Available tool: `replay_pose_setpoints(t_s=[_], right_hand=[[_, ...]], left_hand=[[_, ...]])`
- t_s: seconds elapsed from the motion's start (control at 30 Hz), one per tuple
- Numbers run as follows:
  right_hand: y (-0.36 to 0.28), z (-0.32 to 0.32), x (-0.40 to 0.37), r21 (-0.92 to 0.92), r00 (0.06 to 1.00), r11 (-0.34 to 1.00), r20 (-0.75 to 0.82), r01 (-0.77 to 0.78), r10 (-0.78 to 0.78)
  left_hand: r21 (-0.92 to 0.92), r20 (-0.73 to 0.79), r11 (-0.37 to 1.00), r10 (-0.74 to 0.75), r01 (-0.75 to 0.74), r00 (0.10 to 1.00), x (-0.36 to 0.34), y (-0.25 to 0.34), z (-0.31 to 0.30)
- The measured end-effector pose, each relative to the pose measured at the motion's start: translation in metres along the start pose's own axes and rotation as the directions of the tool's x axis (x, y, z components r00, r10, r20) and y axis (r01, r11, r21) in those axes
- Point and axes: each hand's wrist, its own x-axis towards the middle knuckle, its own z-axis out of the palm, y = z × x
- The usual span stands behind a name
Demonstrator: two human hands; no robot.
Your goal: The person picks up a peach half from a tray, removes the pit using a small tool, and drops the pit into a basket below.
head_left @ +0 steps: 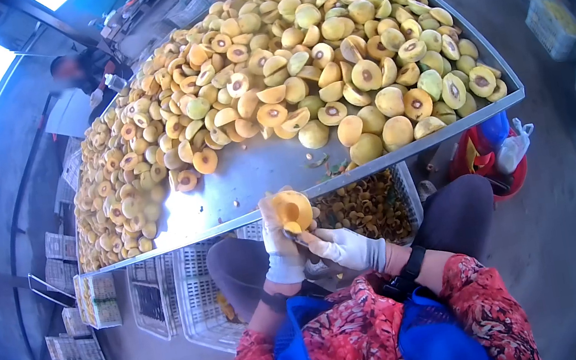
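My left hand (280,238), in a white glove, holds a yellow peach half (293,210) with its hollow facing up, just in front of the table's near edge. Touching its lower side is my right hand (344,246), also gloved, with fingers closed round a small dark tool that is mostly hidden. Beyond both hands, a metal table (250,178) bears a large heap of halved yellow peaches (270,115), many with brown centres showing.
Below the table edge stands a crate of peach pieces (368,209), beside white crates (198,300). A red bucket (521,177) with bags is at the right. Stacked crates (96,301) line the left. Another person (86,72) is at the far left.
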Motion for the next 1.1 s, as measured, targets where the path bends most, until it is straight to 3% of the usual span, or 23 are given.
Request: replay_pose_setpoints(t_s=[0.07, 0.1, 0.13, 0.17, 0.2, 0.27, 0.3, 0.33, 0.4, 0.43, 0.5, 0.57, 0.63, 0.67, 0.73, 0.77, 0.8, 0.87, 0.9, 0.93, 1.0, 1.03, 1.1], right_hand=[[0.028, -0.01, 0.006, -0.545, 0.942, 0.777, 0.075, 0.313, -0.327], [0.023, -0.004, -0.002, -0.445, 0.984, 0.881, 0.005, 0.162, -0.178], [0.024, 0.006, -0.004, -0.088, 0.994, 0.996, -0.11, -0.023, 0.014], [0.043, -0.004, -0.002, 0.242, 0.977, 0.951, -0.041, -0.192, 0.208], [0.059, -0.017, 0.003, 0.529, 0.927, 0.771, 0.09, -0.355, 0.365], [0.036, -0.007, -0.009, 0.505, 0.893, 0.772, -0.006, -0.386, 0.45], [0.024, -0.002, -0.015, 0.486, 0.839, 0.766, -0.112, -0.421, 0.532], [0.019, -0.001, -0.015, 0.487, 0.84, 0.765, -0.108, -0.421, 0.532], [0.009, -0.001, -0.011, 0.349, 0.895, 0.871, -0.154, -0.347, 0.418], [0.006, -0.001, -0.008, 0.331, 0.901, 0.882, -0.162, -0.335, 0.403], [0.004, -0.003, -0.001, 0.292, 0.913, 0.91, -0.194, -0.294, 0.358], [0.0, -0.002, 0.003, 0.253, 0.924, 0.935, -0.229, -0.247, 0.306], [-0.008, 0.001, 0.006, 0.209, 0.911, 0.948, -0.29, -0.238, 0.293], [-0.006, 0.001, 0.008, 0.208, 0.909, 0.951, -0.304, -0.229, 0.285], [-0.01, 0.003, 0.011, 0.161, 0.914, 0.966, -0.323, -0.204, 0.247], [-0.002, -0.003, 0.012, 0.152, 0.934, 0.969, -0.273, -0.193, 0.229], [-0.001, -0.003, 0.013, 0.156, 0.933, 0.97, -0.281, -0.186, 0.224], [0.0, -0.004, 0.013, 0.029, 0.956, 0.99, -0.258, -0.138, 0.141], [0.004, -0.005, 0.015, -0.001, 0.959, 0.994, -0.262, -0.111, 0.107], [-0.001, -0.003, 0.012, 0.006, 0.96, 0.993, -0.257, -0.116, 0.114], [-0.021, -0.001, 0.008, -0.322, 0.947, 0.945, -0.316, -0.055, -0.052], [-0.015, -0.005, 0.013, -0.478, 0.945, 0.877, -0.303, -0.041, -0.121], [-0.006, -0.004, 0.015, -0.56, 0.934, 0.828, -0.299, -0.006, -0.196]], left_hand=[[0.072, -0.144, 0.997, -0.023, 0.034, 0.989, 0.006, 0.01, -0.009], [0.054, -0.168, 0.998, 0.039, -0.03, 0.985, 0.007, 0.019, -0.019], [0.04, -0.191, 0.995, 0.102, -0.096, 0.976, 0.007, 0.032, -0.035], [0.124, -0.183, 0.977, 0.195, -0.174, 0.964, 0.007, 0.051, -0.068], [0.207, -0.168, 0.947, 0.283, -0.247, 0.944, 0.005, 0.075, -0.099], [0.767, -0.213, 0.566, 0.669, -0.302, 0.712, -0.008, 0.122, -0.115], [0.94, -0.118, 0.305, 0.711, -0.152, 0.693, -0.012, 0.144, -0.134], [1.0, -0.018, 0.009, 0.722, 0.016, 0.692, -0.014, 0.162, -0.15], [0.986, -0.027, -0.109, 0.628, 0.123, 0.778, -0.001, 0.188, -0.137], [0.982, -0.154, -0.006, 0.541, 0.187, 0.827, 0.014, 0.193, -0.118], [0.96, -0.186, -0.11, 0.43, 0.256, 0.883, 0.051, 0.192, -0.082], [0.979, -0.136, -0.1, 0.321, 0.176, 0.937, 0.113, 0.183, -0.1], [0.925, -0.206, -0.246, 0.309, 0.288, 0.929, 0.2, 0.165, -0.166], [0.853, -0.117, -0.428, 0.399, 0.298, 0.909, 0.233, 0.15, -0.195], [0.901, -0.432, 0.194, 0.323, 0.388, 0.842, 0.238, 0.134, -0.169], [0.913, -0.402, 0.173, 0.531, 0.37, 0.746, 0.251, 0.119, -0.174], [0.953, -0.276, 0.266, 0.552, 0.148, 0.786, 0.25, 0.115, -0.179], [0.898, -0.253, 0.439, 0.593, -0.044, 0.764, 0.243, 0.101, -0.175], [0.831, -0.259, 0.551, 0.504, -0.076, 0.824, 0.239, 0.103, -0.177], [0.746, -0.399, 0.664, 0.379, 0.055, 0.835, 0.218, 0.11, -0.146], [0.662, -0.408, 0.748, 0.307, 0.047, 0.86, 0.185, 0.112, -0.122], [0.56, -0.309, 0.825, 0.285, -0.069, 0.907, 0.168, 0.107, -0.119], [0.536, -0.232, 0.839, 0.255, -0.095, 0.939, 0.144, 0.099, -0.114]])
